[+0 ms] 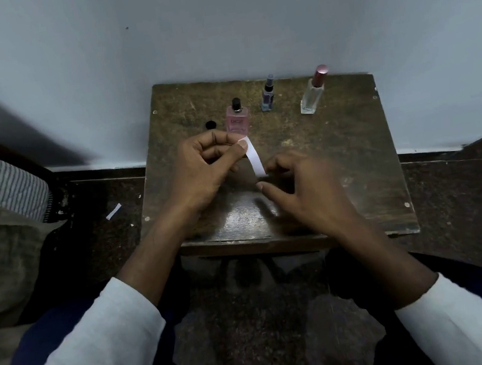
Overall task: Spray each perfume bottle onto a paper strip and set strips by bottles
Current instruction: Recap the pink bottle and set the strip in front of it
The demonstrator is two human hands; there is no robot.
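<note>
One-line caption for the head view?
Left hand pinches a paper strip before the pink bottle; right hand hovers open nearby.

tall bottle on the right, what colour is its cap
Metallic pink cap on the clear tall bottle, seen in the head view.

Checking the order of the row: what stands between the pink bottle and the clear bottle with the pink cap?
In the head view, the small blue bottle stands between the pink bottle and the clear bottle.
</note>
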